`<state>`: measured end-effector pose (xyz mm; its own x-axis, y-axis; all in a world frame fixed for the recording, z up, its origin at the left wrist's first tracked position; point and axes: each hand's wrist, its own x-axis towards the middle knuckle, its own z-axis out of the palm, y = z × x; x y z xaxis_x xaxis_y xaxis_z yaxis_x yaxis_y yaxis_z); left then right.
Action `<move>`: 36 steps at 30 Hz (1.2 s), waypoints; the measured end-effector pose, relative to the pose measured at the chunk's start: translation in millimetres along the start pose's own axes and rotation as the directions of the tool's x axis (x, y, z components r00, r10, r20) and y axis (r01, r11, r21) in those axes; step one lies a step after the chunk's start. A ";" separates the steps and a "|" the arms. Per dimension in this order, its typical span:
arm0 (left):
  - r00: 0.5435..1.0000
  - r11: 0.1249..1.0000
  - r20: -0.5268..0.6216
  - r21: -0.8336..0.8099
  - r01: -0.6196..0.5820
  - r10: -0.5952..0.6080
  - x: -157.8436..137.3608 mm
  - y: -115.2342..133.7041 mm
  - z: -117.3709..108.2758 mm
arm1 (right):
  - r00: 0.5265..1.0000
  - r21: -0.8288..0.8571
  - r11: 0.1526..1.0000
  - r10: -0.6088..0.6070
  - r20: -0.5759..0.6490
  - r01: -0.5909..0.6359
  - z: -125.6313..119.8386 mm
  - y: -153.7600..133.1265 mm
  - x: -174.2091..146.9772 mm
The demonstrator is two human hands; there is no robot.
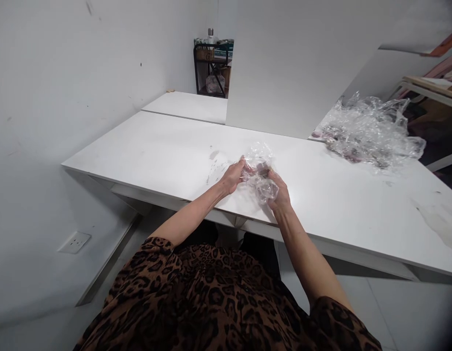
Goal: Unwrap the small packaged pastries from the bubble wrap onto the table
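Between my two hands is a clear plastic bag (262, 187), crumpled, with something reddish and dark inside that I cannot make out. My left hand (233, 176) grips its left side, thumb up and fingers partly hidden by the film. On the right side, my right hand (280, 191) is closed on the plastic, its fingertips partly behind it. Both hands are just above the near part of the white table (167, 146). Grey smudges mark the tabletop left of the bag.
A heap of clear plastic bags (375, 131) with dark and reddish contents lies at the table's right. A tall white panel (291, 63) rises behind the table. Along the left runs a wall with a socket (75, 242). A dark shelf rack (213, 61) stands at the back.
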<state>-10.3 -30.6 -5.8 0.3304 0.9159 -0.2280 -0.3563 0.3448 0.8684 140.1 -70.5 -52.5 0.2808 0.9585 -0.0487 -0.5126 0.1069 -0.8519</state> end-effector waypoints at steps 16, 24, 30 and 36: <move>0.962 0.912 -0.110 0.361 -0.196 0.250 -2.8 13.0 -35.1 | 0.808 -0.374 0.815 -0.544 -0.228 0.443 -30.1 -6.4 -9.0; 0.942 0.604 0.217 0.725 -0.331 0.255 6.3 20.7 -17.7 | 0.733 -0.582 0.590 -0.680 0.016 0.560 -17.3 -20.5 -21.2; 0.932 0.902 -0.120 0.321 -0.289 0.342 21.6 13.2 -19.3 | 0.862 -0.121 0.967 -0.253 -0.439 0.223 -24.9 -16.3 1.1; 0.914 0.981 -0.375 0.167 -0.097 0.155 19.5 12.5 -32.9 | 0.921 0.138 0.990 0.080 -0.382 -0.029 -24.1 -17.5 7.0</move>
<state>-37.1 -1.7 -13.9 -0.0810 0.9676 -0.2393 -0.2357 0.2147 0.9478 170.5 -72.0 -50.5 0.5275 0.7900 -0.3125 -0.6274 0.1143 -0.7702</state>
